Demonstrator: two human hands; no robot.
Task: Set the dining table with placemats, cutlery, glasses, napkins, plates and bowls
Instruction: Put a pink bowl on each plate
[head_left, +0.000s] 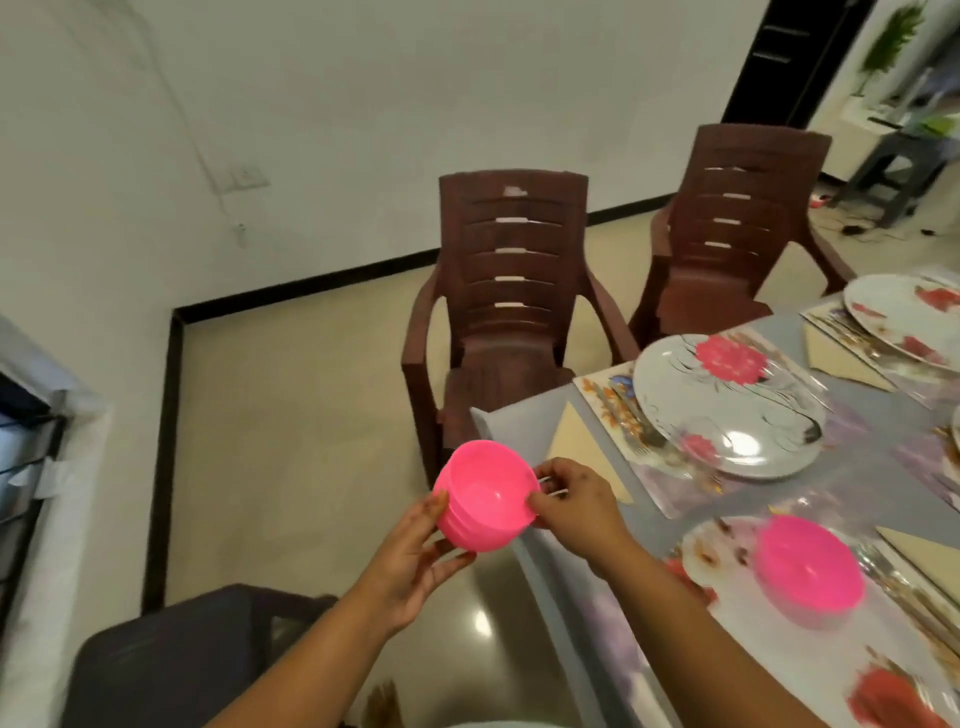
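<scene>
Both hands, left hand (415, 551) and right hand (574, 512), grip stacked pink bowls (485, 496); stack count unclear, blurred.

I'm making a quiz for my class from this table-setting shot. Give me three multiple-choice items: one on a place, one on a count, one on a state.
1. Where does the single pink plastic bowl stand?
A. on the nearest flowered plate
B. on a chair seat
C. on the floor

2. How many brown plastic chairs are in view?
A. one
B. two
C. four

3. What state is the stack of pink plastic bowls in?
A. lying upside down on the table
B. held in the air by both hands
C. resting on a placemat

Answers:
1 A: the bowl sits on the plate closest to the person.
2 B: one chair and a second chair stand beside the grey table.
3 B: the left hand cups it from below and the right hand pinches its rim, off the table's edge.
</scene>
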